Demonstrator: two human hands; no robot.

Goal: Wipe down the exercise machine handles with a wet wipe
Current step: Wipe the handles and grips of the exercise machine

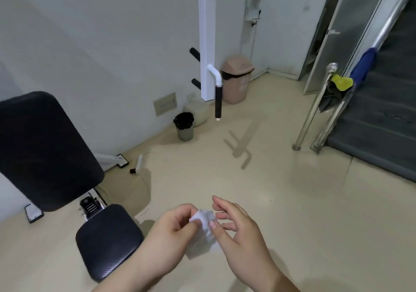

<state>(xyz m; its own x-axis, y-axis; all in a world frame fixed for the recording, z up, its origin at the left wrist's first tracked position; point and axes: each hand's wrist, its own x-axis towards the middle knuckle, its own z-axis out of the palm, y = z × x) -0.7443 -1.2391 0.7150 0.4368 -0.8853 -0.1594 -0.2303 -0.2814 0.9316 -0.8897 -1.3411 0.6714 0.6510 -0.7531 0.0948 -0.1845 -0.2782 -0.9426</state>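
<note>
Where the view begins at far left, a black padded backrest point(45, 150) stands tilted, with a black seat pad point(108, 240) below it and to its right.

- Floor items by the wall: a white adapter with its cable point(139, 163), and a small grey bin with a black liner point(184, 126) below a wall socket plate point(165, 103).
- Left hand point(171, 235): low in the centre of the view, just right of the seat pad. Fingers curled, thumb and forefinger pinching the wet wipe point(202, 231).
- Wet wipe: white and crumpled, held in the air between the two hands, well apart from the machine.
- White upright post point(207, 37): rises beyond the hands. Two black pegs stick out on its left side, the upper point(195, 54) and the lower point(196, 83).
- Handle point(218, 101): a white bent tube with a black grip, hanging straight down on the post's right side. Beige floor point(281, 201) carrying the handle's shadow lies between it and the hands.
- Pink swing-lid bin point(236, 79): behind the handle, against the wall.
- Right hand point(238, 231): thumb tip touching the wipe's right edge, fingers loosely spread and clear of it.
- Steel railing point(315, 109): at right, draped with a yellow cloth point(342, 82) and a blue cloth point(363, 64), beside grey stairs point(378, 116).
</note>
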